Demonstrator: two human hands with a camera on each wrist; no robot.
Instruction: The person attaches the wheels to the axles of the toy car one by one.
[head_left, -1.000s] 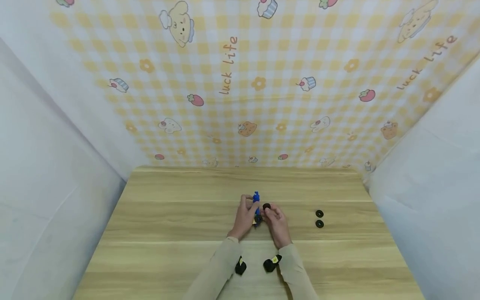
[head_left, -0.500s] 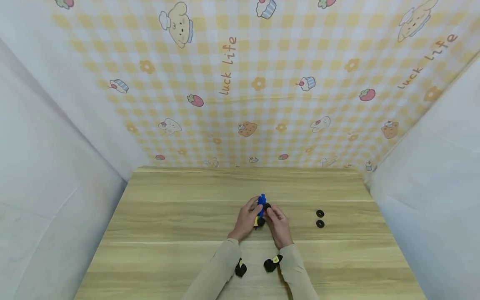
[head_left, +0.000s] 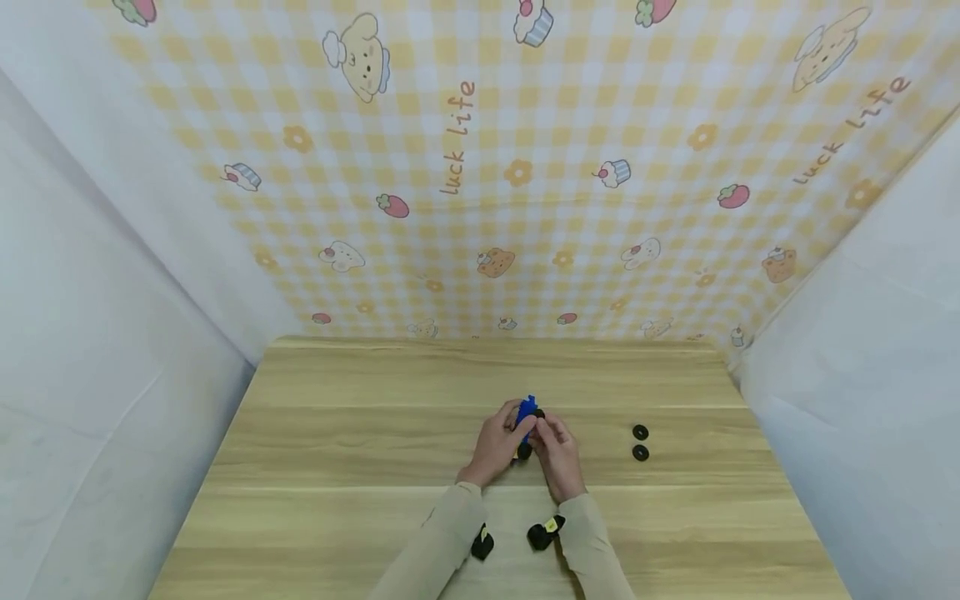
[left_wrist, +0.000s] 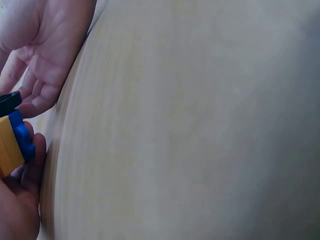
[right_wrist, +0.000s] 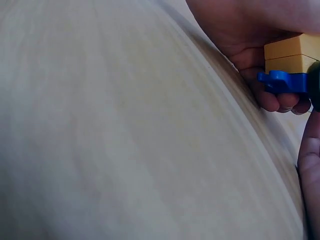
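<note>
My left hand grips a small toy vehicle with a blue base, its long side running away from me. In the left wrist view, yellow blocks sit against the blue base. A black wheel is on the vehicle's near end. My right hand pinches another black wheel at the vehicle's right side, farther from me. The left thumb lies over the blue part, close to the right fingertips. Most of the base is hidden by the fingers.
Two black tyre-like rings lie on the wooden table to the right of the hands. A yellow checked cloth hangs behind the table's far edge. White sheets hang at both sides.
The left hand has brought the toy vehicle rightwards to the right hand. The wheel in the right fingers, apart from the vehicle before, now meets its side. The rings have stayed put.
</note>
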